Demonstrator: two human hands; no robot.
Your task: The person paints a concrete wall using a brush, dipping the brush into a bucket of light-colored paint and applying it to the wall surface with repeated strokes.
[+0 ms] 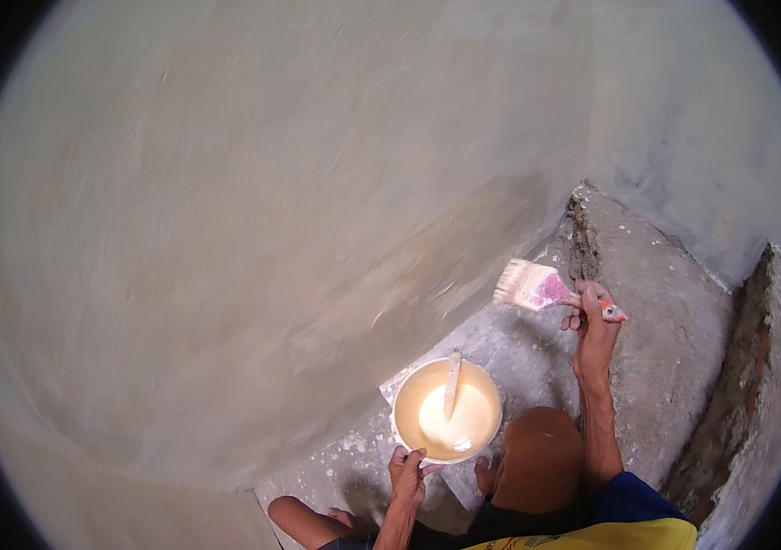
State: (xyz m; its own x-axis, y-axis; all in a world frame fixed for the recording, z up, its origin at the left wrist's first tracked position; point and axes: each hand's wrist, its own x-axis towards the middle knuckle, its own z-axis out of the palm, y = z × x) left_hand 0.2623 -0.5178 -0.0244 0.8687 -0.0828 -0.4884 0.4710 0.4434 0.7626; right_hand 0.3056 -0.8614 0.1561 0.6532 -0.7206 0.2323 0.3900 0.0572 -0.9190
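Note:
A wide paintbrush [537, 286] with pale bristles and a pink, paint-smeared ferrule is in my right hand [595, 307]. My fingers wrap round its handle, and the bristles point left toward the wall, apart from it. Below and to the left sits a round bucket [400, 423] of cream-coloured paint [455, 420]. A flat, paint-coated stick [452, 385] leans in it, its top end resting over the far rim. With my left hand [408, 467] I grip the bucket's near rim, thumb over the edge.
A grey plastered wall [271, 229] fills the left and far side, darker and damp-looking along its base. It meets another wall [684, 119] at the right. Paint-spotted concrete steps [656, 275] with rough edges lie at the right. My knee [537, 458] is beside the bucket.

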